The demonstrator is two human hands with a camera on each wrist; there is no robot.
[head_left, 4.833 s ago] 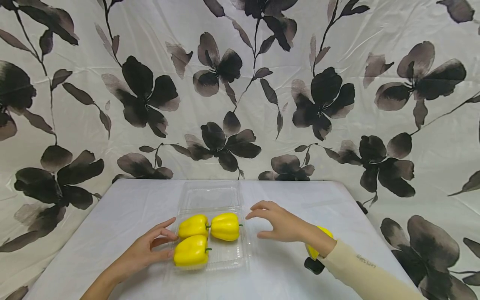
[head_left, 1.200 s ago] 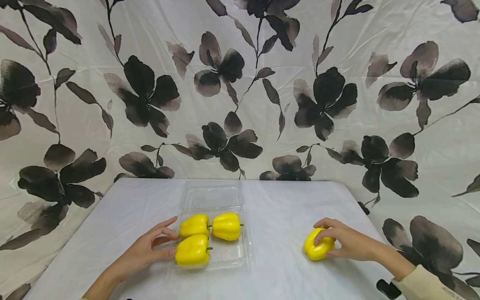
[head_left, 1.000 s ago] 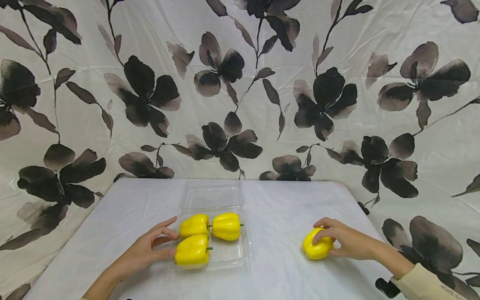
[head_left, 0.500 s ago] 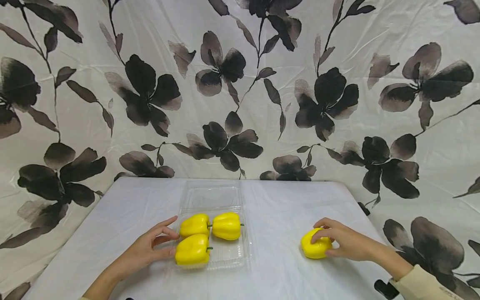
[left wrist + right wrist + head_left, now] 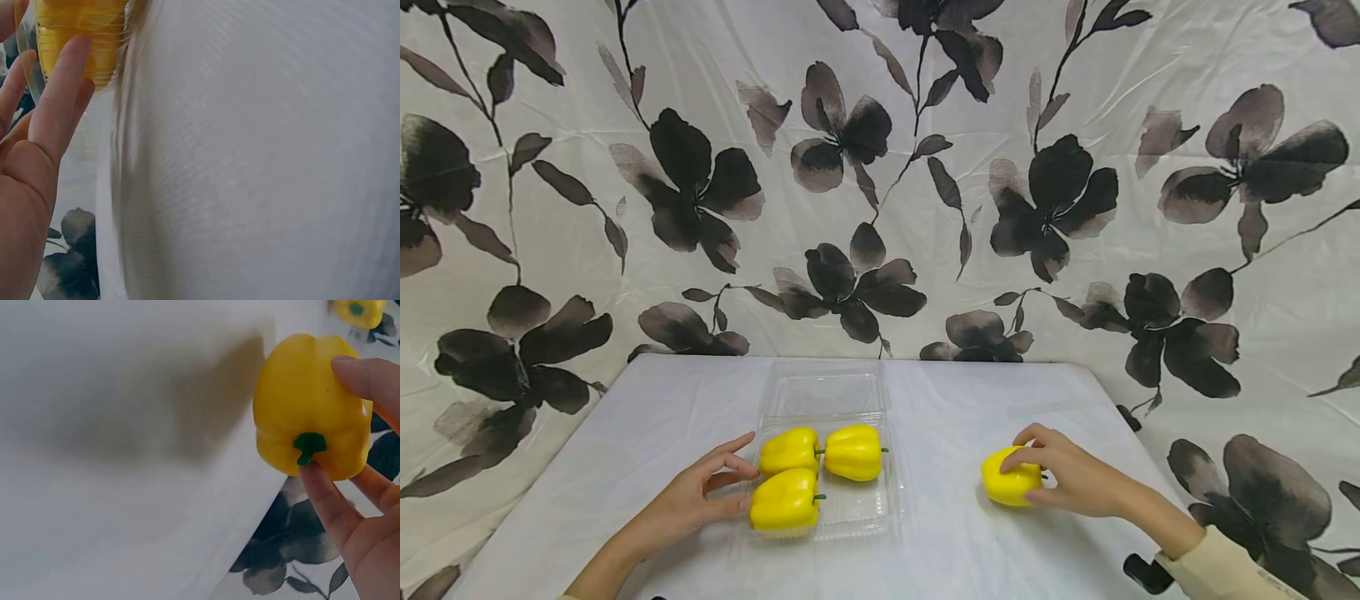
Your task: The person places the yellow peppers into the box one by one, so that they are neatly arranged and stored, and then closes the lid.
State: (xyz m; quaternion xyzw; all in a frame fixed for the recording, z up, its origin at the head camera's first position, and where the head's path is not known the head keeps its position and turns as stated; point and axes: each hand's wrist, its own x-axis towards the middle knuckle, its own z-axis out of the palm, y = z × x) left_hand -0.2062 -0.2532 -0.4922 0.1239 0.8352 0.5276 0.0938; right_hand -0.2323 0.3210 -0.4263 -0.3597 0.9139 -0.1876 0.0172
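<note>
In the head view my right hand (image 5: 1078,475) holds a yellow bell pepper (image 5: 1000,487) by its sides, over the right part of the table. The right wrist view shows the thumb on one side of this bell pepper (image 5: 300,387) and a fingertip beside its green stem. My left hand (image 5: 692,496) rests its fingers against the left side of an open clear plastic clamshell container (image 5: 857,510). Three more yellow bell peppers lie inside: back left (image 5: 784,452), back right (image 5: 852,454) and front left (image 5: 782,502). One left finger (image 5: 59,106) touches the ribbed wall.
The container's lid (image 5: 823,393) lies folded back toward the far table edge. White cloth covers the table (image 5: 955,542). Behind it hangs a flower-printed curtain (image 5: 955,250). A black device (image 5: 1146,573) sits at the right wrist.
My right hand has gone from beside the container to the pepper on the right, taken hold of it and moved it a little left. The left hand has stayed at the container.
</note>
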